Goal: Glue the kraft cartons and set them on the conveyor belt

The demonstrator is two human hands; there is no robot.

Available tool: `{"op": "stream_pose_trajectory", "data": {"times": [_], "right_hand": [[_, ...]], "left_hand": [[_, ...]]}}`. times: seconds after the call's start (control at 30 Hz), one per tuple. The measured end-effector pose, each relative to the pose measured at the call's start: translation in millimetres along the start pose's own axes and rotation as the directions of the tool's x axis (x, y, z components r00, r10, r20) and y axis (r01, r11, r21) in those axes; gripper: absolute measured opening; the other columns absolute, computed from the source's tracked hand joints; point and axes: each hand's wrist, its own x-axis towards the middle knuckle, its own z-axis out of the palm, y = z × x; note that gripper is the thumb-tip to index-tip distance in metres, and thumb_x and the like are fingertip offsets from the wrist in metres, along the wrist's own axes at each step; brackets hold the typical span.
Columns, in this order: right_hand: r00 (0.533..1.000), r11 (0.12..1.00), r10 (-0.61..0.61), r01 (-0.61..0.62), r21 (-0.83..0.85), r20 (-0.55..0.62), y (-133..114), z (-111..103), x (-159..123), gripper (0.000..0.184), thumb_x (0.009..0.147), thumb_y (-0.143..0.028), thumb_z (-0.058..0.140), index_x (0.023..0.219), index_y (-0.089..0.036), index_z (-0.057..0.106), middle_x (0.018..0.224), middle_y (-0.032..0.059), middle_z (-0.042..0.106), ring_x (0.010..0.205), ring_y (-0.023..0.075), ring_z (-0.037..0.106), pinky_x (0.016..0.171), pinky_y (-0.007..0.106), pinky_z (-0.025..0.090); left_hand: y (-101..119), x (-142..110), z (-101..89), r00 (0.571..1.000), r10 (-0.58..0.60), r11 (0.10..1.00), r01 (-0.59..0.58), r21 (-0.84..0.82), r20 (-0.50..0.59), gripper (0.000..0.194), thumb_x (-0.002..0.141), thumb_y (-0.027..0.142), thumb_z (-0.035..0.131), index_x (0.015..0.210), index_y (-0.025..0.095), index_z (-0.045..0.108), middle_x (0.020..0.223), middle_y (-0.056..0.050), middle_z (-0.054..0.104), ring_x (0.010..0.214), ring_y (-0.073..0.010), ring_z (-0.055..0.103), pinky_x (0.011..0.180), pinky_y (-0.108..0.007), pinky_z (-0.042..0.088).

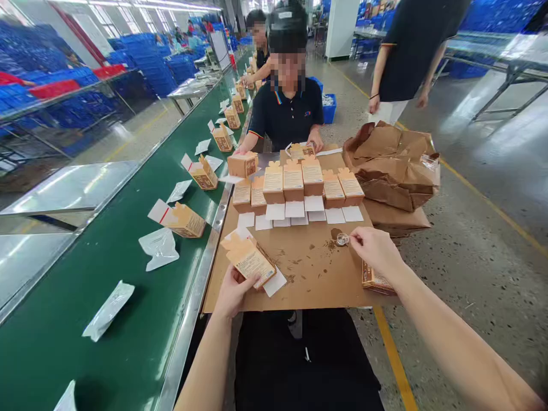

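My left hand is closed around a small tan-and-brown printed carton, tilted above the cardboard-topped table, its end flaps sticking out. My right hand pinches the edge of a small clear round object over the cardboard; its exact kind is too small to tell. Dark marks and crumbs surround that object. Under my right wrist lie flat printed cartons, partly hidden by the arm. Beyond both hands, several cartons stand in rows with white flaps hanging toward me.
On my left runs a green conveyor belt carrying several open cartons and clear-white plastic packets. Across the table a co-worker handles another carton. Crumpled brown paper sits at the table's right; another person stands behind it.
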Motion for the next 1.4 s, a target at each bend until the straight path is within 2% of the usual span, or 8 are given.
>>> {"op": "stream_pose_trajectory", "data": {"times": [0.13, 0.33, 0.43, 0.53, 0.8, 1.0, 1.23, 1.4], "right_hand": [[0.987, 0.976, -0.105, 0.125, 0.175, -0.119, -28.7, 9.8, -42.0, 0.025, 0.106, -0.029, 0.062, 0.088, -0.026, 0.079, 0.084, 0.0061, 0.085, 0.074, 0.0226, 0.077, 0.068, 0.033, 0.058], [0.965, 0.857, -0.222, 0.262, 0.444, -0.143, -103.2, 87.5, -91.5, 0.024, 0.109, -0.022, 0.066, 0.089, -0.026, 0.079, 0.077, 0.001, 0.081, 0.066, 0.0157, 0.074, 0.067, 0.026, 0.062], [0.963, 0.838, -0.236, 0.27, 0.474, -0.132, -116.7, 117.2, -99.1, 0.025, 0.108, -0.021, 0.065, 0.087, -0.025, 0.077, 0.073, 0.0003, 0.078, 0.062, 0.015, 0.072, 0.063, 0.024, 0.06], [0.96, 0.829, -0.253, 0.28, 0.484, -0.121, -114.3, 127.6, -98.8, 0.026, 0.108, -0.02, 0.064, 0.085, -0.026, 0.076, 0.072, 0.0003, 0.076, 0.063, 0.0157, 0.072, 0.062, 0.024, 0.059], [0.969, 0.836, -0.201, 0.247, 0.49, -0.145, -95.6, 105.2, -99.4, 0.025, 0.108, -0.018, 0.065, 0.088, -0.026, 0.077, 0.077, 0.0007, 0.079, 0.065, 0.0165, 0.072, 0.065, 0.027, 0.061], [0.979, 0.845, -0.119, 0.187, 0.5, -0.164, -80.6, 73.8, -119.7, 0.023, 0.107, -0.017, 0.067, 0.089, -0.027, 0.078, 0.075, -0.0008, 0.078, 0.06, 0.0154, 0.07, 0.06, 0.027, 0.062], [0.983, 0.839, -0.069, 0.15, 0.523, -0.171, -81.7, 62.5, -143.8, 0.024, 0.104, -0.016, 0.07, 0.085, -0.027, 0.077, 0.071, -0.0018, 0.076, 0.056, 0.0145, 0.067, 0.057, 0.025, 0.06], [0.979, 0.828, -0.075, 0.166, 0.535, -0.187, -86.3, 64.4, -146.4, 0.023, 0.101, -0.017, 0.07, 0.081, -0.026, 0.078, 0.07, -0.0012, 0.078, 0.054, 0.015, 0.068, 0.055, 0.025, 0.061]], "left_hand": [[3.9, -0.7, 4.2, 1.0, 0.007, 1.0, -0.007, -0.005, 0.003, 0.088, 0.052, 0.057, 0.119, 0.12, 0.019, 0.079, 0.132, -0.018, 0.088, 0.124, -0.0376, 0.085, 0.116, -0.057, 0.065], [4.5, -6.3, 9.5, 0.998, 0.055, 0.996, -0.056, 0.07, 0.013, 0.084, 0.056, 0.054, 0.118, 0.121, 0.02, 0.076, 0.129, -0.018, 0.087, 0.124, -0.0388, 0.085, 0.114, -0.059, 0.067], [3.3, -9.4, 13.1, 0.997, 0.077, 0.992, -0.08, 0.101, 0.033, 0.081, 0.06, 0.054, 0.116, 0.121, 0.021, 0.074, 0.128, -0.017, 0.087, 0.125, -0.0394, 0.085, 0.113, -0.058, 0.069], [1.3, -11.7, 16.2, 0.995, 0.095, 0.99, -0.098, 0.104, 0.033, 0.08, 0.064, 0.053, 0.114, 0.124, 0.022, 0.071, 0.133, -0.018, 0.085, 0.131, -0.0401, 0.083, 0.114, -0.059, 0.068], [-22.3, -21.1, 22.5, 0.981, 0.196, 0.971, -0.194, 0.143, -0.003, 0.087, 0.065, 0.053, 0.112, 0.133, 0.027, 0.063, 0.139, -0.016, 0.082, 0.132, -0.037, 0.083, 0.114, -0.055, 0.069], [-52.8, -30.5, 30.8, 0.903, 0.41, 0.88, -0.355, 0.316, -0.127, 0.084, 0.067, 0.053, 0.109, 0.129, 0.028, 0.059, 0.133, -0.013, 0.079, 0.126, -0.0358, 0.083, 0.106, -0.052, 0.071], [-52.4, -42.3, 44.5, 0.844, 0.519, 0.743, -0.366, 0.56, -0.136, 0.063, 0.079, 0.047, 0.098, 0.124, 0.029, 0.059, 0.117, -0.006, 0.075, 0.108, -0.0314, 0.082, 0.09, -0.046, 0.072], [-52.3, -38.9, 40.8, 0.843, 0.512, 0.761, -0.358, 0.541, -0.162, 0.067, 0.072, 0.053, 0.101, 0.119, 0.029, 0.059, 0.114, -0.006, 0.074, 0.107, -0.0327, 0.082, 0.091, -0.05, 0.074]]}}
